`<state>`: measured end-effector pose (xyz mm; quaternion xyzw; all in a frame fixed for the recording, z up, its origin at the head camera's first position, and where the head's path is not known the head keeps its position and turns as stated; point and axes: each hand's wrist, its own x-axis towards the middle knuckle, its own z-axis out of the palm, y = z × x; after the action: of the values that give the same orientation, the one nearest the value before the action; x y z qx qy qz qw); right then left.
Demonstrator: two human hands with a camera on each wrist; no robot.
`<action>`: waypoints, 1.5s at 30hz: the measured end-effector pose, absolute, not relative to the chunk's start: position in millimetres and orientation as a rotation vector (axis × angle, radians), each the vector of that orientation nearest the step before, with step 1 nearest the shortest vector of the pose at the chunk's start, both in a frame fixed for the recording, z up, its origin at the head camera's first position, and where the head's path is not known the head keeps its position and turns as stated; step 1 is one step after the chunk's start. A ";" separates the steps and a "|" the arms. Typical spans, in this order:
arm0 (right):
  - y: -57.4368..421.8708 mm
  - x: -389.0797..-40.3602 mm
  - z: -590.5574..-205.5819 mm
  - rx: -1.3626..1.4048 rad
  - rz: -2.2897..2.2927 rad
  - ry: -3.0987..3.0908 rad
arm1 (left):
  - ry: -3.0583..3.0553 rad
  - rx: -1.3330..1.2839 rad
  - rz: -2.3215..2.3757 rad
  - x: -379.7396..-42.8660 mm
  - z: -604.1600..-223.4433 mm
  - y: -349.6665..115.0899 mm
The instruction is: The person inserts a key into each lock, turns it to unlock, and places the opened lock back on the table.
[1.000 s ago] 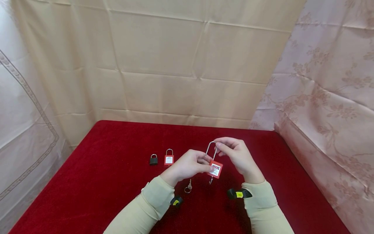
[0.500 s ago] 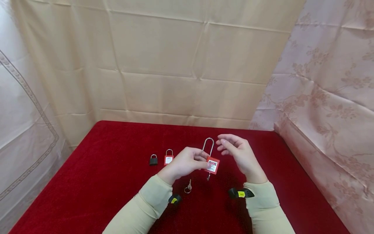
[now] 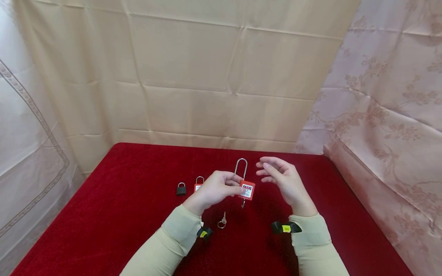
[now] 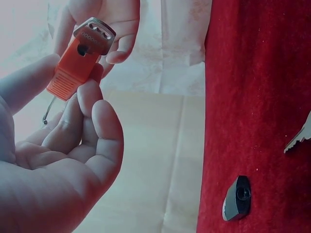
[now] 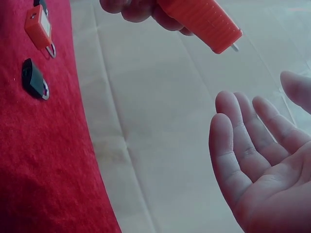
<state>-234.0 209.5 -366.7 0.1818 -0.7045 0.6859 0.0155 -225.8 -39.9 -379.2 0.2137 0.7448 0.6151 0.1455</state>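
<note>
My left hand pinches a red padlock with a white label, thumb on its front. The padlock's long steel shackle points up, and in the left wrist view one shackle end hangs free beside the red body. A key sticks out of the keyhole at the padlock's bottom. To the right, my right hand is held apart from the padlock, fingers loosely bent and holding nothing; its palm shows in the right wrist view.
On the red cloth-covered table lie a black padlock and another red padlock, partly behind my left hand. A second black padlock shows at the right wrist view's edge. A key on a ring lies nearer me.
My right hand has let go of the shackle and drawn off to the right, its fingers loosening. My left hand has carried the red padlock a little left and up.
</note>
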 end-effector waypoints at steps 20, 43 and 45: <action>230.6 -247.7 -385.3 0.370 2.182 -2.212 | 2.169 0.475 1.810 -239.3 -401.9 -14.2; 252.3 -263.0 -412.4 -0.093 2.067 -2.590 | 2.435 0.168 1.562 -254.6 -411.1 39.8; 253.8 -264.0 -414.5 -0.105 2.053 -2.607 | 2.472 0.147 1.530 -256.4 -412.6 43.7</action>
<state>-264.0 253.8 -414.5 -0.0316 -0.7822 0.6159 -0.0890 -256.4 43.7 -412.6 0.0501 0.8436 0.5221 0.1152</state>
